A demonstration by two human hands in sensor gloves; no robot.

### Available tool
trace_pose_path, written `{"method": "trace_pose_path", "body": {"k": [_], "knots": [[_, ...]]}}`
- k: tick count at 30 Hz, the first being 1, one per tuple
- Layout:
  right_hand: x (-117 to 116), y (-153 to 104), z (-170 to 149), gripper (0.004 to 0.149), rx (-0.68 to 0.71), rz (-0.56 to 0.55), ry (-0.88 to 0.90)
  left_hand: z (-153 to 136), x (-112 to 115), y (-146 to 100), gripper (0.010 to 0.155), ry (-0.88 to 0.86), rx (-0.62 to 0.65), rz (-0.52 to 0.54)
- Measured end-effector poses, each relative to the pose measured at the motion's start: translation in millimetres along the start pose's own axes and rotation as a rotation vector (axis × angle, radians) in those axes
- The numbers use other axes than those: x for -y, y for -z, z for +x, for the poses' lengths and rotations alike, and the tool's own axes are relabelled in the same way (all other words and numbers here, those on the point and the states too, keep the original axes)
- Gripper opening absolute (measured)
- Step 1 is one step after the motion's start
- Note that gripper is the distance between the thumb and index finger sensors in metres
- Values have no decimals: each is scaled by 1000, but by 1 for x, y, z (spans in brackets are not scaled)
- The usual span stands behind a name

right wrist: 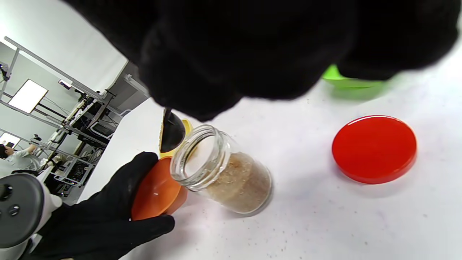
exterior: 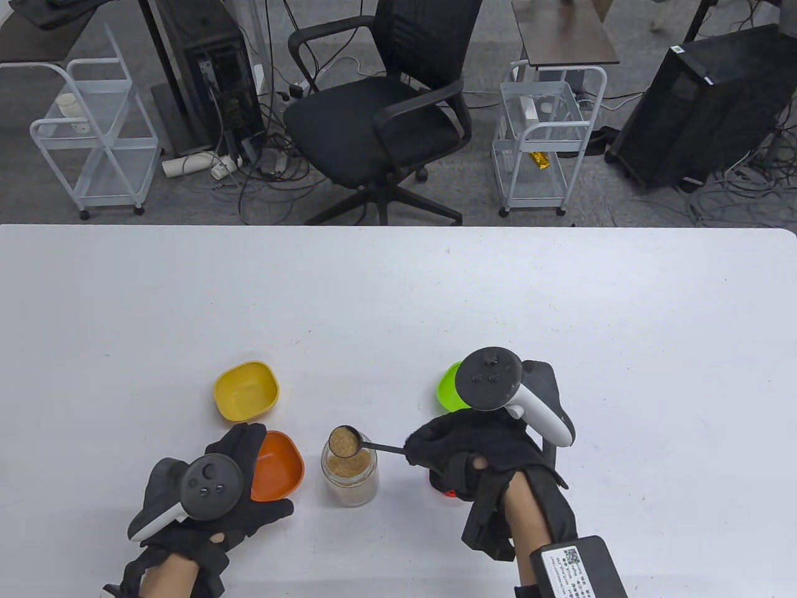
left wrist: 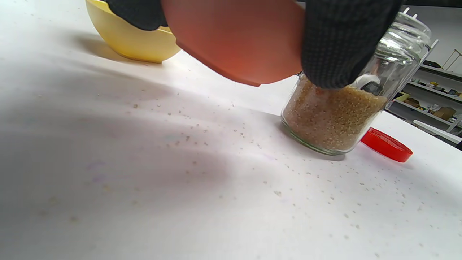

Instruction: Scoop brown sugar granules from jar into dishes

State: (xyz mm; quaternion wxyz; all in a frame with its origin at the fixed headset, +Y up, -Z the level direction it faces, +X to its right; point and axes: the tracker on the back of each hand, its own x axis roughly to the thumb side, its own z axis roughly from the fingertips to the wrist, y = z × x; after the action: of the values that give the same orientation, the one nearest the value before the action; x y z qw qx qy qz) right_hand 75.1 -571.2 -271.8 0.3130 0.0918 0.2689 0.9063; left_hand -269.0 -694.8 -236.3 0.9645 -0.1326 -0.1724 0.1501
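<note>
A glass jar (exterior: 350, 476) (left wrist: 335, 112) (right wrist: 223, 173) of brown sugar stands open near the table's front. My right hand (exterior: 436, 447) grips the handle of a black spoon (exterior: 346, 441) (right wrist: 170, 131); its bowl, heaped with sugar, hovers just above the jar's mouth. My left hand (exterior: 246, 483) (right wrist: 108, 216) holds the orange dish (exterior: 277, 467) (left wrist: 234, 39) (right wrist: 157, 191) by its rim, left of the jar and lifted off the table in the left wrist view. A yellow dish (exterior: 246, 390) (left wrist: 130, 39) sits behind it. A green dish (exterior: 449, 387) (right wrist: 346, 81) lies partly hidden behind my right hand.
The jar's red lid (exterior: 447, 493) (left wrist: 386, 144) (right wrist: 374, 148) lies flat right of the jar, under my right hand. Loose sugar grains (left wrist: 231, 144) dot the white table (exterior: 398, 299). Past the far edge stand an office chair (exterior: 380, 118) and wire carts (exterior: 545, 137).
</note>
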Motion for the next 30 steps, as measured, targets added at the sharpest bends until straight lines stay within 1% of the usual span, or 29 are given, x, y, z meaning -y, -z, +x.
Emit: {"method": "trace_pose_path", "body": {"k": [6,12,15,17,21,22,25,26,27,30], "knots": [[-9,9,15,38,37,10,0,0,0,0,115,-13,11,5],[-29,25,31,38,64,3,-58,-1,0,0,115,-26,17,10],[-41,31,39,38,78,-29,-135,-1,0,0,115,-35,18,13],[-49,32,45,38,85,-68,-200,-2,0,0,115,-44,19,14],[-66,30,60,38,161,-171,-365,-2,-1,-1,115,-59,16,19],[-69,28,63,38,175,-188,-379,-3,-2,-1,115,-64,15,21],[-82,20,71,38,253,-309,-516,-4,-2,-1,115,-76,13,26],[-84,19,72,38,263,-330,-547,-4,-2,-1,115,-78,12,28],[-89,15,74,38,280,-387,-616,-5,-3,-1,115,-82,10,29],[-99,8,75,38,346,-464,-699,-6,-3,-2,115,-89,6,30]]}}
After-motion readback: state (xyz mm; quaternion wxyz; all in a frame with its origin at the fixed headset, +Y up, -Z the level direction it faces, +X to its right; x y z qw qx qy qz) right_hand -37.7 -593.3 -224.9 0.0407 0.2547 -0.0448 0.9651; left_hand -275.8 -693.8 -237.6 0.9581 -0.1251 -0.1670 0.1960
